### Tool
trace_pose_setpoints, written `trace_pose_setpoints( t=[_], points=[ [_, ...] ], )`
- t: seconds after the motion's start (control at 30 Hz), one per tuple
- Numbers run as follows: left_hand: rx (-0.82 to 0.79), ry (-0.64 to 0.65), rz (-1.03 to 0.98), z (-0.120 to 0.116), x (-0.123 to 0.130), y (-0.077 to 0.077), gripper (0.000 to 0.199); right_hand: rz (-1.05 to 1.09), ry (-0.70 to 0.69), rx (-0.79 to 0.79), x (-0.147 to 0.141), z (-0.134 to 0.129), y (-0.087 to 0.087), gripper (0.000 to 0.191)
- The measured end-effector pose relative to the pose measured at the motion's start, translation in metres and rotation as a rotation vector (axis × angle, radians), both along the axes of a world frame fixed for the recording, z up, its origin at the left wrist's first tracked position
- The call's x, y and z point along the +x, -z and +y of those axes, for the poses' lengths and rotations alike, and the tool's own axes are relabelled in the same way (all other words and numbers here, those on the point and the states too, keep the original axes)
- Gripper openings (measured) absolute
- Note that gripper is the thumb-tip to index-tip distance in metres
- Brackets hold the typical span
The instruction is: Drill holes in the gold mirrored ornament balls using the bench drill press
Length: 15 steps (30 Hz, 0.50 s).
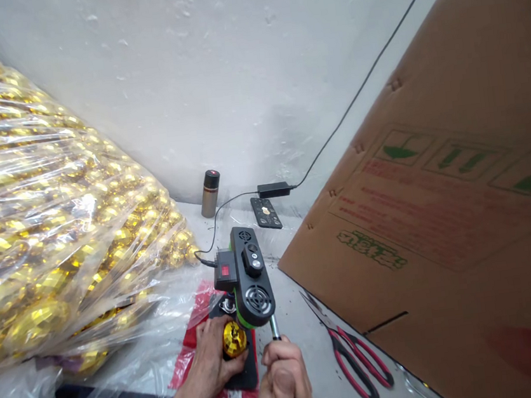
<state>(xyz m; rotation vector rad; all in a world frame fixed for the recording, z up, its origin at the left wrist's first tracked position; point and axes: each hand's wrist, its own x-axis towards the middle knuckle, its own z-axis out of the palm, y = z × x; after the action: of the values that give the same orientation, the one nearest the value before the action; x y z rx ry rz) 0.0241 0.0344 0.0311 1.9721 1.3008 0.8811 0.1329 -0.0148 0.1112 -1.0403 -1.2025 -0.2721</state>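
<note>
A small black bench machine (253,277) with round vents and a green edge stands on the table. My left hand (211,352) has its fingers around a gold faceted ball (234,338), holding it low at the machine's near end. My right hand (285,379) is closed around the dark grip of the machine's lever (274,327), whose metal rod runs up beneath the black top. The machine's black base (244,380) lies over a red plastic sheet (188,360). Where the ball meets the machine is hidden from above.
A clear bag of gold faceted balls (69,202) fills the left. Red-handled scissors (355,358) lie right of my right hand, beside a large cardboard box (440,217). Behind the machine are a bottle (210,194), a dark phone (266,213) and a power adapter (274,190) with its cord.
</note>
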Motion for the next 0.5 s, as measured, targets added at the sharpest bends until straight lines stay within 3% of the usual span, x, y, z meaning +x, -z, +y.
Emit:
trace_pose_setpoints(
  t=[0.27, 0.5],
  points=[
    [0.023, 0.003, -0.032, 0.003, 0.002, 0.007, 0.048, 0.05, -0.03, 0.055, 0.0, 0.008, 0.007, 0.039],
    [-0.037, -0.02, -0.043, 0.003, 0.008, 0.012, 0.053, 0.014, 0.012, 0.111, 0.004, 0.014, 0.032, 0.043]
  ],
)
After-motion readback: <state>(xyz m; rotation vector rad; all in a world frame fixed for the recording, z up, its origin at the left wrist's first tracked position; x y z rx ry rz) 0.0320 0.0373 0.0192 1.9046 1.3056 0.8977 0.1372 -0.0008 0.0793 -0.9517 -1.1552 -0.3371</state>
